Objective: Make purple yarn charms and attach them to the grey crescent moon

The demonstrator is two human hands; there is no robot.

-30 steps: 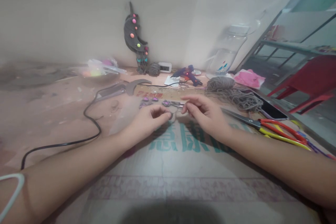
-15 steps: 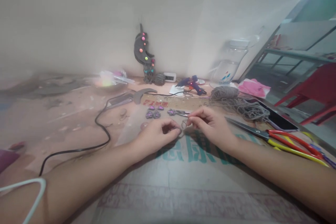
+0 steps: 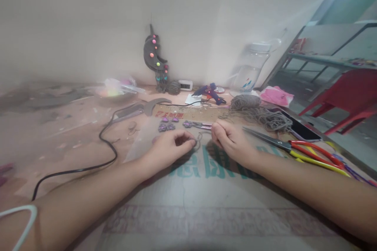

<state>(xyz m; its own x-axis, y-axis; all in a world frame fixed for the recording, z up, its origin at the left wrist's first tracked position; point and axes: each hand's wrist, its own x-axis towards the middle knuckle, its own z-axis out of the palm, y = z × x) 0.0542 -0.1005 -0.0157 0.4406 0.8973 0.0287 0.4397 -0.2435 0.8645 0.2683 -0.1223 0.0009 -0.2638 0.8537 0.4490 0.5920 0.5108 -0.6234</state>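
Note:
My left hand rests on the cardboard sheet, its thumb and fingers pinched on a thin loop of grey cord. My right hand lies just right of it with the fingers curled shut; the other end of the cord seems to run into it. Small purple pieces and a small pair of scissors lie just beyond my fingers.
Large red and yellow scissors lie to the right, beside a phone and a heap of grey yarn. A glue gun, a water jug and a dark crescent hanging stand by the wall. A black cable runs left.
Both hands have dropped closer to the cardboard. My right hand's fingers have curled in from a loose pinch to a closed grip. The view has shifted a little.

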